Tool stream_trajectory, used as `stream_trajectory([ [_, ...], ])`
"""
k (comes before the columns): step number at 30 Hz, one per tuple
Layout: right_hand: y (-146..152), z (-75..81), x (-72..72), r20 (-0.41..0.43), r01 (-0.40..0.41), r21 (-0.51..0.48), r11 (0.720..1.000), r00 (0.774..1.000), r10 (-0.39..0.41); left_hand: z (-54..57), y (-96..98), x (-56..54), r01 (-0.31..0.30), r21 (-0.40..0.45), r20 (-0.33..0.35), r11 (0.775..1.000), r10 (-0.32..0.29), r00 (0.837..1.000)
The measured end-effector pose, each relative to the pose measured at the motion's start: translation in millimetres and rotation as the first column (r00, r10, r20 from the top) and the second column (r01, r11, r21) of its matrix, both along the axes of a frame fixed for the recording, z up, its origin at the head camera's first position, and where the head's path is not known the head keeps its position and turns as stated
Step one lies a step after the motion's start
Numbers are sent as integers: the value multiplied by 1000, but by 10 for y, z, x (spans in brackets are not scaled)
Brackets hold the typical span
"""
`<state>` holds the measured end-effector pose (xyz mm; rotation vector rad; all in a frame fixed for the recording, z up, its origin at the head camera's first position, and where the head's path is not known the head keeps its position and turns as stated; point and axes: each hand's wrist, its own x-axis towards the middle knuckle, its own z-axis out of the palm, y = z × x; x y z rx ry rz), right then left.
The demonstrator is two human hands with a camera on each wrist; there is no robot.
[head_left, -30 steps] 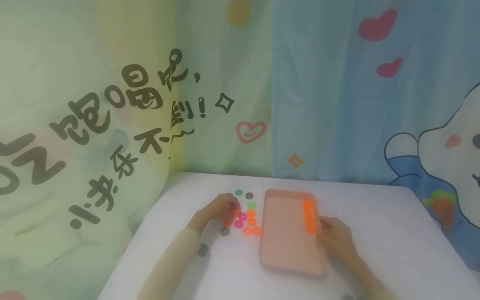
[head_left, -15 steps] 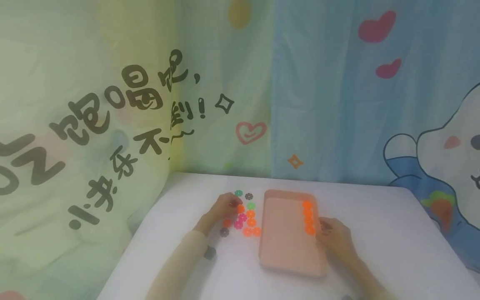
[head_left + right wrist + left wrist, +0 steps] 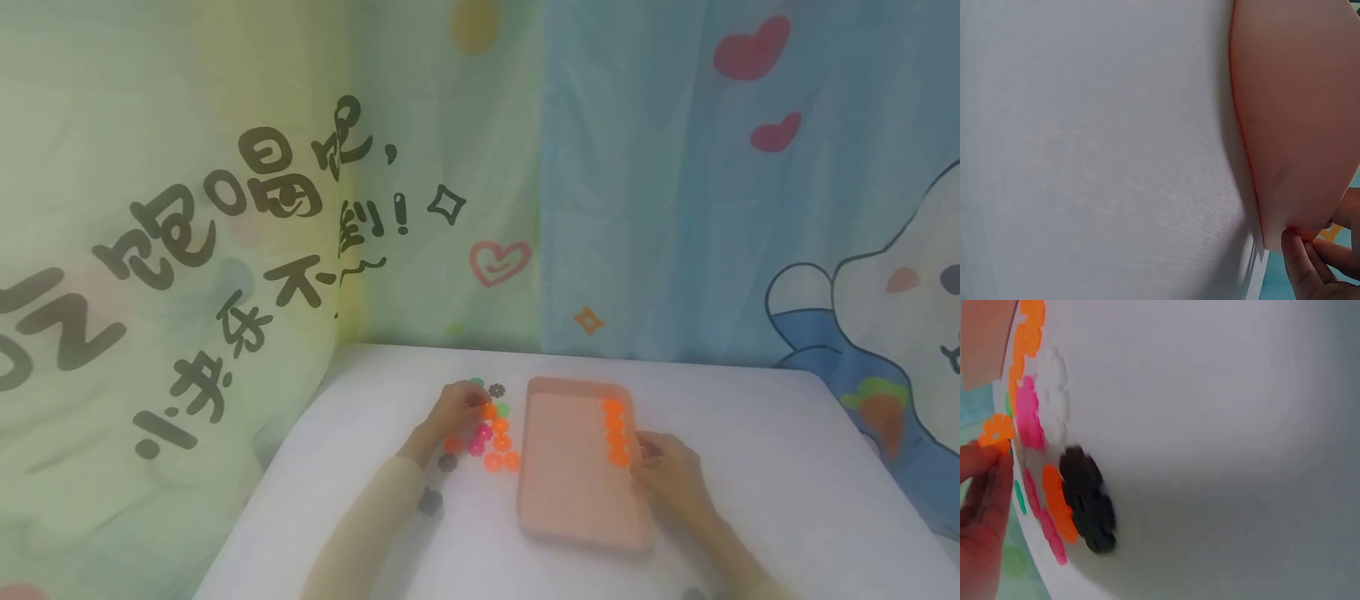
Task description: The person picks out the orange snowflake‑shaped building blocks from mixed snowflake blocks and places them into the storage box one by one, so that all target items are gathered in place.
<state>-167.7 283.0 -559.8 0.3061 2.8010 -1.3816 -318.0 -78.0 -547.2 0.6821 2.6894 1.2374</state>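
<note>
Nearest us, the left sleeve (image 3: 367, 521) and right forearm (image 3: 723, 533) slant inward over the white table (image 3: 810, 475) from its near side. Pink tray (image 3: 566, 483) lies flat there, long edges running near to far. Our right hand (image 3: 671, 471) is at mid-length of the tray's right edge, wrist angled left; right wrist view has thumb and fingers pinching the rim. Inside, a column of orange flower pieces (image 3: 617, 432) lines that same edge, far half.

Off the tray's left edge, near to far: dark piece (image 3: 447, 462), loose orange pieces (image 3: 502, 443), magenta pieces (image 3: 477, 447), light green piece (image 3: 503, 410). White pieces (image 3: 1055, 397) show only in left wrist view.

Our left hand (image 3: 453, 408) sits farther out than the right, fingers pointing toward the tray's far left corner, thumb and fingertips pinching one orange flower (image 3: 996, 430). Beyond it: grey piece (image 3: 497, 390), then printed curtain (image 3: 622, 208) past the table's far edge.
</note>
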Motion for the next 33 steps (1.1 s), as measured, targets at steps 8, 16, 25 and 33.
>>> stream_trajectory([
  [8, -48, 67, 15, -11, 4, 9, 1000, 1000, -4, 71, 65, 39, -88, -41, 103, 995, 92, 990],
  [16, -28, 33, -34, 14, 8, 21, 1000, 1000, -8, 101, 70, 37, 19, -20, 220, 1000, -14, 975],
  [25, -43, 11, -32, 12, 27, 43, 999, 1000, -27, 147, 134, 100, 13, -120, 224, 993, 14, 974],
  [33, -50, 30, 10, -9, 14, 37, 999, 1000, -14, 179, 165, 161, -8, -163, 253, 987, 49, 966],
])
